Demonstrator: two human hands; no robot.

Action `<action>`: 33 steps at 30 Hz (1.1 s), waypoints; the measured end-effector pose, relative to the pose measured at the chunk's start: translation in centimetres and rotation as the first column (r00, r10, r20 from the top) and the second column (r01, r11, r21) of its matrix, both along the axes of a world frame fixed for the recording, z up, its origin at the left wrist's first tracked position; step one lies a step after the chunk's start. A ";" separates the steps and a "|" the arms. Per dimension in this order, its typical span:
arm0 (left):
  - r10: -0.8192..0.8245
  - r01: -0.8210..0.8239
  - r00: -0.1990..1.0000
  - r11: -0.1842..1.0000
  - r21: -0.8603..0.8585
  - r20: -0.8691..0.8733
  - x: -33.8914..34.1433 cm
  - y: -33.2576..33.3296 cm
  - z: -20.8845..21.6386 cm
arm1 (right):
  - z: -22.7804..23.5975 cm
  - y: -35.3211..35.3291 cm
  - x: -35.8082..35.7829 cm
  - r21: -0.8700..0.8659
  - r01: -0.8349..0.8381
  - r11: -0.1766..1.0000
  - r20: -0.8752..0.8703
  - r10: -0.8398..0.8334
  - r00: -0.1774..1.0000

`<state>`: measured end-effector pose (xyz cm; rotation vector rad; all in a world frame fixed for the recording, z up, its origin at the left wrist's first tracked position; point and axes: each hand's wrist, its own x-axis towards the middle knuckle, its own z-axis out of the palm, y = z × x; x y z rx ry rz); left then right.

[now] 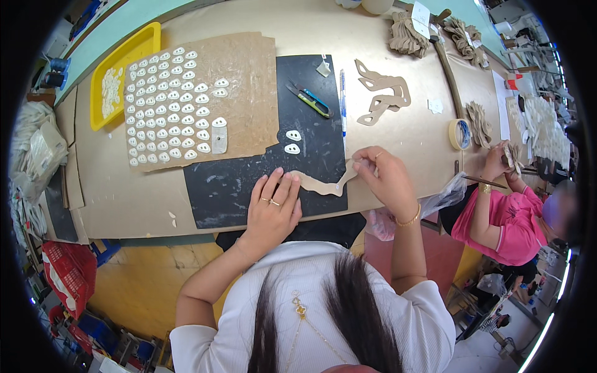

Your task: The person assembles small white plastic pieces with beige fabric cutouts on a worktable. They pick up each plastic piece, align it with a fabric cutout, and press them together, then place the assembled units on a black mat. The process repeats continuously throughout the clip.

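Note:
A wavy beige strip point(318, 185), seemingly leather or fabric, lies across the front of a black mat point(230, 186). My left hand point(273, 202) rests flat, its stretched fingers pressing on the strip's left end. At the other end, my right hand point(384, 174) pinches the strip between thumb and fingers. Just beyond it on the mat are two small white pieces with dark holes point(292, 142). Farther back lie thread snips point(310, 99) with green and blue handles, and a blue-and-white pen point(342, 102) is along the mat's right edge.
At left, a brown board point(249, 81) carries rows of similar white pieces and a small metal block point(219, 137). A yellow tray point(152, 40) holds more. Cut beige shapes point(388, 84), a tape roll point(459, 133) and bundled pieces point(407, 37) lie to the right. A co-worker in pink point(497, 224) works there.

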<state>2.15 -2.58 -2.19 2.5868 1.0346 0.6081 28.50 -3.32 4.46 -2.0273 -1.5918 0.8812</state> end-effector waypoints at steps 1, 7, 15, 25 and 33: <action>-0.016 0.016 1.000 1.000 0.001 0.005 -0.1 -0.1 0.0 | 0.3 -0.1 -0.1 -0.099 0.087 0.991 0.018 -0.086 0.996; -0.142 0.145 0.988 0.989 -0.036 0.060 -0.1 -0.1 0.2 | -1.8 -2.8 -1.1 0.033 0.144 0.989 -0.050 -0.142 0.989; -0.109 0.161 0.952 0.973 -0.163 0.287 -1.1 0.3 -0.5 | 1.3 -1.6 0.6 -0.051 0.309 0.950 -0.445 -0.299 0.844; -0.107 0.153 0.959 0.975 -0.163 0.261 -1.3 0.2 -0.7 | 6.1 -0.9 6.4 0.059 0.332 0.941 -0.146 -0.321 0.936; -0.069 0.131 0.950 0.973 -0.189 0.305 -1.4 0.0 -0.8 | 3.8 -2.9 8.6 -0.067 0.333 0.940 -0.488 -0.322 0.811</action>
